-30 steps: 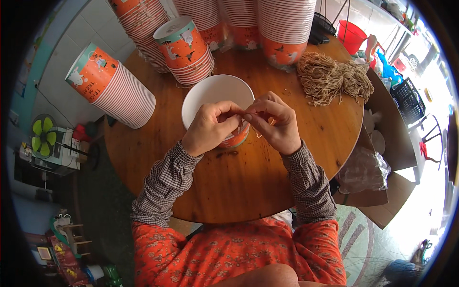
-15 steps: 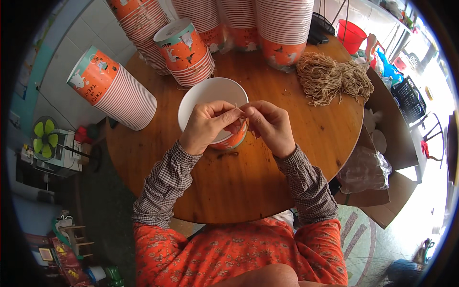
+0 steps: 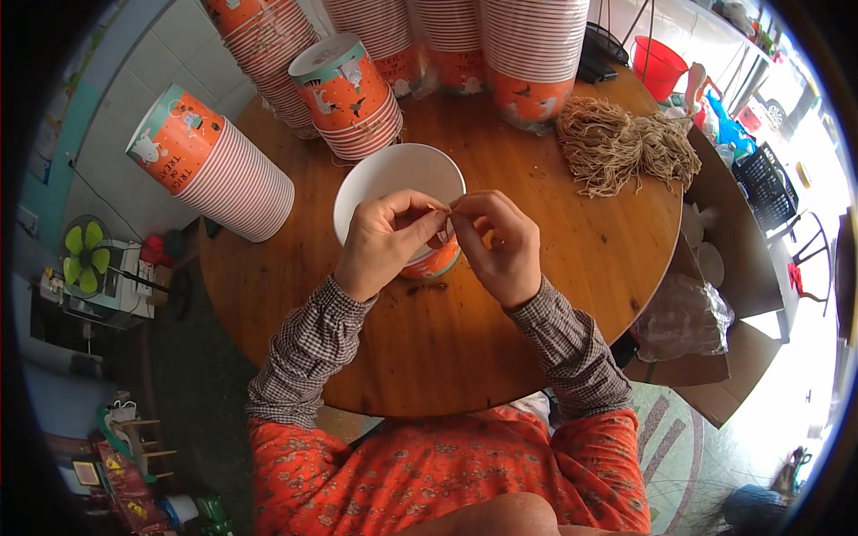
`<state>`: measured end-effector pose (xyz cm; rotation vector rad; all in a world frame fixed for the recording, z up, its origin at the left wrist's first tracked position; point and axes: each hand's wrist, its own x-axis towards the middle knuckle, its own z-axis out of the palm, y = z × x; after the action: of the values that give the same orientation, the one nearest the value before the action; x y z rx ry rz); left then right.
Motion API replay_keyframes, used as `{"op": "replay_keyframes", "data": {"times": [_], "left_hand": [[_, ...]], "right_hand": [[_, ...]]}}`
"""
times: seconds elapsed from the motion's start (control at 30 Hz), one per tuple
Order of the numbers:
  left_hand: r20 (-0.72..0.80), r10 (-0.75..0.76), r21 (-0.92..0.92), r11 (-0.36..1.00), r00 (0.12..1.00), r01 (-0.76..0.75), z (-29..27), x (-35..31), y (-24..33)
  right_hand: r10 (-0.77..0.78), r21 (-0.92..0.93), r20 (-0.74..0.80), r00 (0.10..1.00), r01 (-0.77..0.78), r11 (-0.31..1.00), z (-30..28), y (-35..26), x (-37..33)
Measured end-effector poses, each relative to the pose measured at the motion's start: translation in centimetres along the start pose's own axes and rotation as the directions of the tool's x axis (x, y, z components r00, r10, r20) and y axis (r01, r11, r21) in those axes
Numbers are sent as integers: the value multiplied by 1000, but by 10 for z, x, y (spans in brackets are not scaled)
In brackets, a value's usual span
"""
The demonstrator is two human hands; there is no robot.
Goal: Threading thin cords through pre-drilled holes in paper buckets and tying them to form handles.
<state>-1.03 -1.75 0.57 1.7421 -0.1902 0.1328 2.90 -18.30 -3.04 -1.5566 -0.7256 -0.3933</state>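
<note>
A white-lined paper bucket [image 3: 399,179] with an orange printed outside stands on the round table in front of me, mouth up. Over its near right rim my left hand [image 3: 386,239] and my right hand [image 3: 497,243] meet, fingertips almost touching. Both are closed in a pinch on a thin pale string [image 3: 440,209], of which only a short bit shows between the fingers. My hands hide part of the rim and the bucket's front. At the table's right lies a bundle of tan strings [image 3: 626,147].
Nested orange buckets lean in a stack [image 3: 219,170] at the left. A shorter stack [image 3: 349,98] stands behind the bucket, with taller wrapped stacks [image 3: 532,62] along the back. Right of the wooden table [image 3: 465,357] are an open cardboard box [image 3: 742,357] and a red pail [image 3: 658,67].
My right hand has turned a little, its fingers more raised and its thumb drawn in toward the string. The left hand has hardly moved. Bucket and stacks stay in place.
</note>
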Motion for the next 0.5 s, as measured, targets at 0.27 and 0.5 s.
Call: {"op": "replay_keyframes", "data": {"times": [0.27, 0.5], "left_hand": [[-91, 23, -81, 996, 996, -31, 5, 1, 2], [-90, 76, 44, 996, 993, -72, 4, -1, 1]], "right_hand": [[41, 52, -9, 999, -40, 998, 5, 4, -7], [-3, 31, 15, 1000, 3, 1000, 4, 2, -7]]}}
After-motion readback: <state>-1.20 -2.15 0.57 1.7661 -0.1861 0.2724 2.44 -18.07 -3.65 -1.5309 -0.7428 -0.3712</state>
